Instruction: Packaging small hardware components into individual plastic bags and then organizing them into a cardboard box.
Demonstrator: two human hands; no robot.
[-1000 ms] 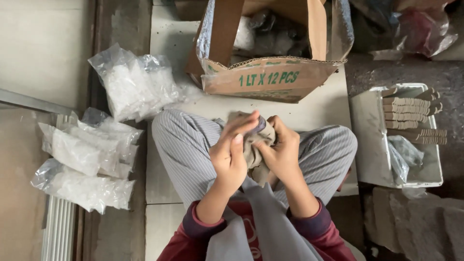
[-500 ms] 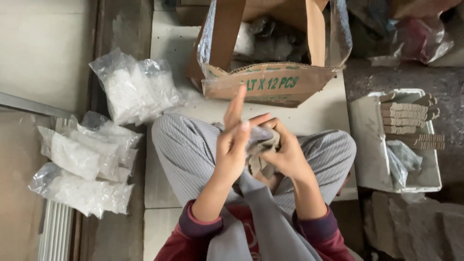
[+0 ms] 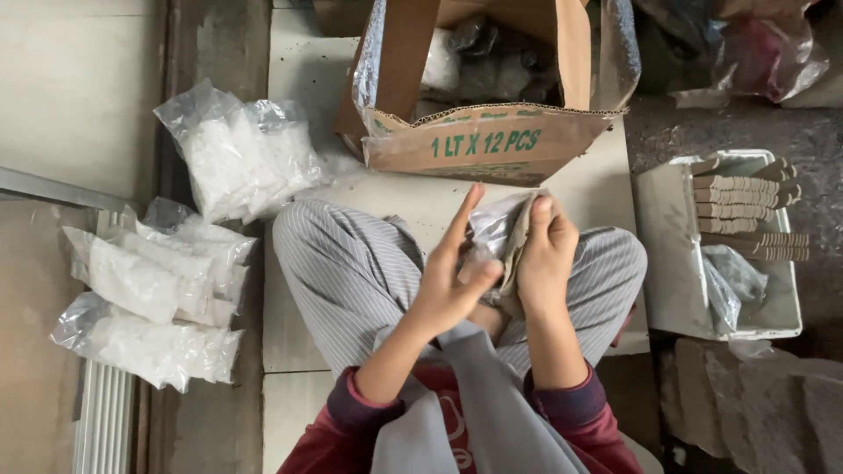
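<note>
Hands together over lap: right hand [image 3: 546,259] clamps small clear bag [image 3: 492,230] with tan card; left hand [image 3: 452,285] fingers extended, touching bag. Keep your grip near bag mouth, card flat.

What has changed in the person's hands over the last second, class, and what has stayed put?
Both hands rose slightly. The right hand re-gripped the small bag higher, with clear plastic now showing; the left hand opened, forefinger pointing up. The cardboard box, plastic bags and white tray stayed.

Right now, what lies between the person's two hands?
In the head view, a small clear plastic bag with a beige cloth sits between left hand and right hand.
</note>
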